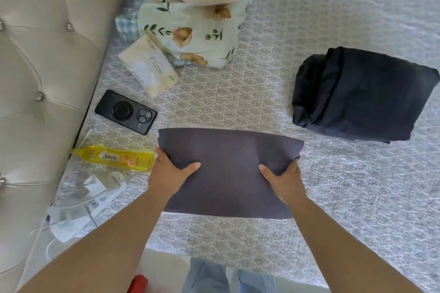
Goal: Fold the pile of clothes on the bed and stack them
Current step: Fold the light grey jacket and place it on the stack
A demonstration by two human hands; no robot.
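Two garments are in play on the bed (357,209), whose patterned cover fills most of the view. Toward the bed's right edge sits a dark folded bundle (362,95), thick and a little lumpy, probably the start of the stack. Near the front edge, roughly at its middle, lies the grey folded garment (228,173), flat and rectangular, well apart from the bundle.

It looks thin, soft and light, so it will sag and slide open if lifted by one edge; taking it at both short sides, as now, with fingers beneath and thumbs on top, should keep the fold together.

Both forearms reach forward from the front edge, nearly parallel. Left hand (166,171) grips the garment's left side, thumb pressed on top and pointing inward, the other fingers hidden under the cloth. Right hand (287,179) mirrors it on the right side, thumb on top, the rest tucked below.

Along the left edge lie a phone (126,112), a yellow packet (116,157) and a tissue pack (148,66).
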